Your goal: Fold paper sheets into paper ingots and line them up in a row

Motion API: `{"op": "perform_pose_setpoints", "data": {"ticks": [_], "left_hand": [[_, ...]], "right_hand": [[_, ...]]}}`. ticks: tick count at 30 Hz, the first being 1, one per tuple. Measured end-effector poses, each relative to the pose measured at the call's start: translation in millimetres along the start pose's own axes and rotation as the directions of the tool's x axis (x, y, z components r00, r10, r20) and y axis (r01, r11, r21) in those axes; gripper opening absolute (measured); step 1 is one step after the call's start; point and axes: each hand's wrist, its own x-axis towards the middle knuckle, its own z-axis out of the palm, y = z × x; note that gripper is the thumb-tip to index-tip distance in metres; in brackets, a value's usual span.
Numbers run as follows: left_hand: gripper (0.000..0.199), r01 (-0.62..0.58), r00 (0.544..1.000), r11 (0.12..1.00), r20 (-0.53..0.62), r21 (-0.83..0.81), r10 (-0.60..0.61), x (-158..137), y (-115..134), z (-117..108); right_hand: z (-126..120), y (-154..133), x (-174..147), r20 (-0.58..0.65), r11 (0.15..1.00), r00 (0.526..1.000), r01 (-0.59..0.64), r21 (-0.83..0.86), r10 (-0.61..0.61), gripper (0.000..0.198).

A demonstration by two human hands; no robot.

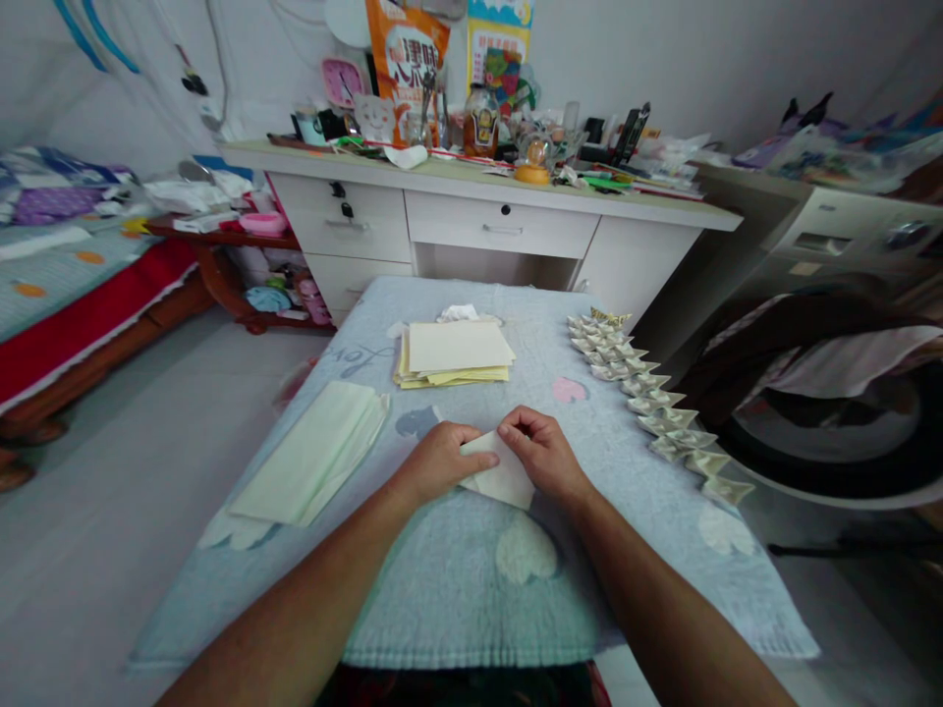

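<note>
Between my hands is a folded sheet of pale paper [505, 479], held just above or on the cloth-covered table. My left hand [445, 460] pinches its left side, thumb lying across the top. At its upper edge, my right hand [541, 452] grips the paper with thumb and curled fingers. A stack of cream and yellow paper [461, 349] lies straight ahead of my hands. To the left rests a pile of larger pale green-white folded sheets [309, 457]. Along the right side runs a row of folded paper boats [667, 420], several nested closely together.
The table wears a light blue cloth [442, 599] with heart prints. Behind it stands a white desk [501, 221] crowded with jars, bags and a pink clock [343, 81]. A washing machine [832, 245] stands at right, a bed [81, 285] at left. Crumpled white tissue [458, 312] lies behind the stack.
</note>
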Motion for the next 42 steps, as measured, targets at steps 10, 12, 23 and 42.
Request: {"op": "perform_pose_setpoints", "data": {"ticks": [10, 12, 23, 42], "left_hand": [[0.032, -0.151, 0.978, 0.988, -0.146, -0.002, 0.150, 1, 5, -5], [0.031, -0.130, 0.981, 0.991, -0.148, -0.014, 0.126, 1, 6, -4], [0.040, -0.034, 0.999, 0.999, 0.007, 0.028, 0.034, 0, -3, -8], [0.035, -0.131, 0.991, 0.921, -0.051, -0.366, 0.121, 3, -4, 2]], "right_hand": [[-2, -5, 1, 0.017, 1.000, 1.000, 0.023, 0.005, -0.023, 0.027], [-1, -4, 1, 0.011, 1.000, 1.000, 0.017, 0.006, -0.017, 0.027], [-20, -6, 4, -0.059, 0.997, 0.997, -0.059, -0.045, 0.057, 0.031], [-17, 2, 9, 0.062, 0.999, 0.997, -0.053, -0.006, 0.053, 0.031]]}}
